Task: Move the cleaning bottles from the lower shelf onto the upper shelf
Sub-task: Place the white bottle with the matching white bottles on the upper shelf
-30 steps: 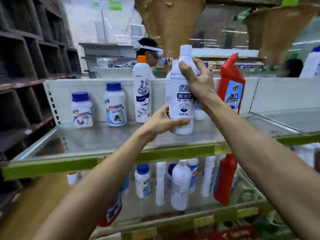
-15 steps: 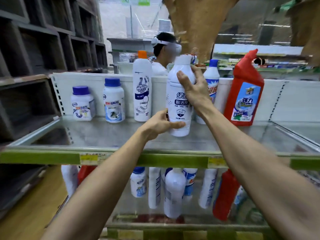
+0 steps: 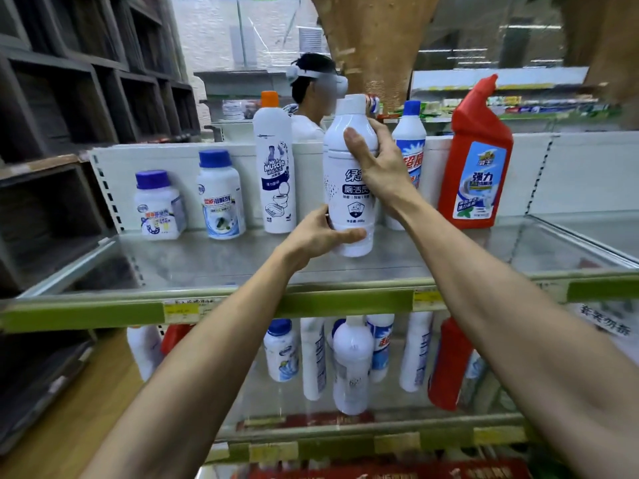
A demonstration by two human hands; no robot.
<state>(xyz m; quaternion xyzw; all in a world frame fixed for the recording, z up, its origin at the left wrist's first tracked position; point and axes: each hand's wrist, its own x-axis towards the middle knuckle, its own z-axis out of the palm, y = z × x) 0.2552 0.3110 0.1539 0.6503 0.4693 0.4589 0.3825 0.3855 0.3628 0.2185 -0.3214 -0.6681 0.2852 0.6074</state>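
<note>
A white cleaning bottle (image 3: 349,202) with a white cap stands upright on the upper shelf (image 3: 207,264), held by both hands. My left hand (image 3: 318,236) grips its base from the left. My right hand (image 3: 380,167) wraps its shoulder from the right. Beside it on the upper shelf stand a tall white bottle with an orange cap (image 3: 275,167), two short blue-capped jars (image 3: 221,195), a blue-capped bottle (image 3: 409,146) and a red bottle (image 3: 475,157). Several more bottles (image 3: 351,364) stand on the lower shelf (image 3: 345,444), seen below the upper shelf.
Dark wooden cubby shelving (image 3: 69,98) rises on the left. A person wearing a headset (image 3: 311,98) stands behind the shelf's white back panel (image 3: 570,174). A green price rail (image 3: 86,314) runs along the upper shelf's front edge. The floor (image 3: 69,409) is wooden.
The white bottle has come down from a raised position until its base rests on the upper shelf, with both hands still on it. The view has shifted closer.
</note>
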